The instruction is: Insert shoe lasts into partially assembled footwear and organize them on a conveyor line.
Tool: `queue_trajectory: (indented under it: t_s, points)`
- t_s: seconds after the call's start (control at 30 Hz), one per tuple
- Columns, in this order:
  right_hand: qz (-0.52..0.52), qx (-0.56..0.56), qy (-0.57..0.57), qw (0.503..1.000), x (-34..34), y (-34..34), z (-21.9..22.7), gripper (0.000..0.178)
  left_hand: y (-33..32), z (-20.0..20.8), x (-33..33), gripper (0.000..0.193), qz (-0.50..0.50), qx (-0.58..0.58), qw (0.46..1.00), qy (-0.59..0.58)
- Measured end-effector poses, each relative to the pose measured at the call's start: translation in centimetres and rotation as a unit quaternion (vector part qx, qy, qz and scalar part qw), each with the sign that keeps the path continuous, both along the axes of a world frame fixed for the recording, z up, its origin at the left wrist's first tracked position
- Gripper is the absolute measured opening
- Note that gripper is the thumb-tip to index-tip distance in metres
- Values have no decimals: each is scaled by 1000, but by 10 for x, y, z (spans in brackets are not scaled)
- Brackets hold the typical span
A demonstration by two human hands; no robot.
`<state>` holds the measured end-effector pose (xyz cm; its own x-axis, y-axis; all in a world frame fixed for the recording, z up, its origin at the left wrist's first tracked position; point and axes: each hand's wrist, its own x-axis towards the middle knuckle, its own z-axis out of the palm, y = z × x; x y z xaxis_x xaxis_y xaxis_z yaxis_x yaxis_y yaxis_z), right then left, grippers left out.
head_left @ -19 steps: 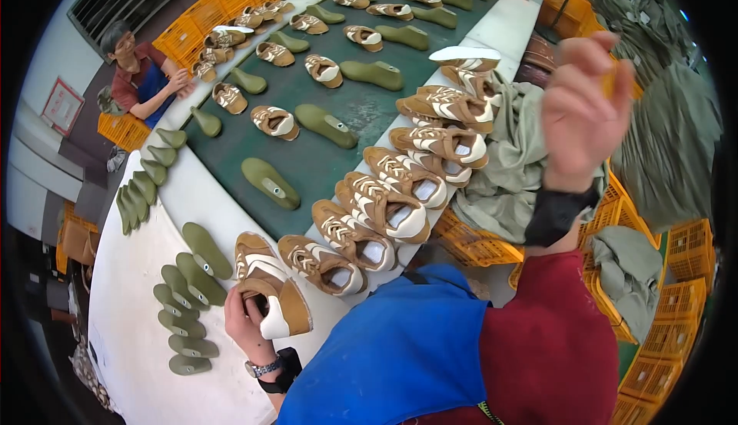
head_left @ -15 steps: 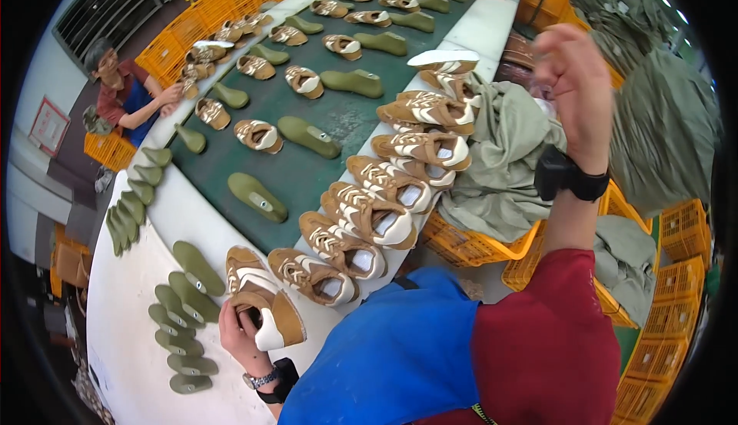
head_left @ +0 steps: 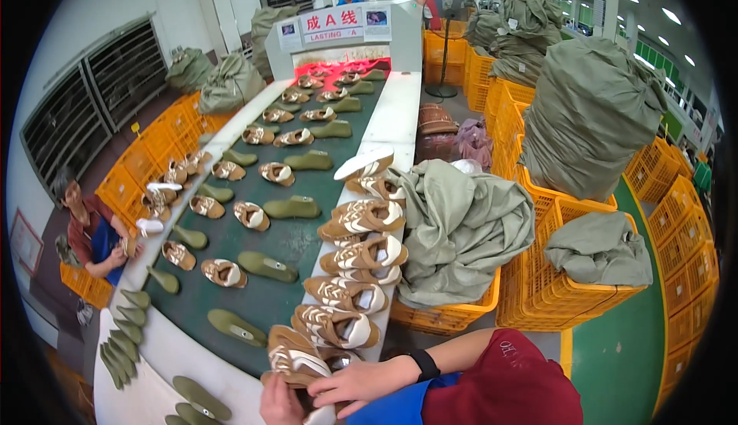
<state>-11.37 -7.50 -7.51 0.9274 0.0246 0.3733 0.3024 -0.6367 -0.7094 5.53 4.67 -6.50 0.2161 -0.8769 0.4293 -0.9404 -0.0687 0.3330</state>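
Observation:
A brown suede sneaker with white laces and trim (head_left: 290,348) is between my two hands at the near end of the line. My left hand (head_left: 280,403) grips its near side, partly cut off by the lower edge. From the right, my right hand (head_left: 360,386) reaches across the shoe's opening, its fingers holding the collar; the inside is mostly hidden. Beside my hands, several similar sneakers (head_left: 338,325) stand in a row along the white ledge. Olive-green shoe lasts (head_left: 237,327) lie on the dark green belt (head_left: 284,286), alternating with sneakers.
More lasts (head_left: 201,396) lie on the white table (head_left: 157,356) to the left. A co-worker (head_left: 96,229) across the belt handles a shoe. Orange crates (head_left: 530,302) with grey-green cloth sacks (head_left: 469,229) stand to my right. A lit red opening (head_left: 338,71) is at the belt's far end.
My right hand has come down from its raised place at the right onto the sneaker that my left hand holds. The view has tilted up, showing the far end of the belt.

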Motion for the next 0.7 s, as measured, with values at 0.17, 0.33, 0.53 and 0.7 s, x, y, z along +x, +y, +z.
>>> queue_trajectory:
  t_s: [0.17, 0.33, 0.53, 0.7]
  points:
    - [33, -58, 32, 997, 8, -2, 16, 37, 2, -9, -1, 21, -30, -41, 998, 35]
    - [57, -55, 2, 997, 15, -3, 3, 40, 8, -13, 7, 19, -22, -10, 996, 90]
    - [-1, -64, -48, 997, 22, -3, 6, 41, 33, -3, 12, 37, 0, -41, 987, 155]
    - [-33, -47, -68, 996, 35, 15, 15, 37, 55, 6, 0, 50, -20, 10, 950, 312]
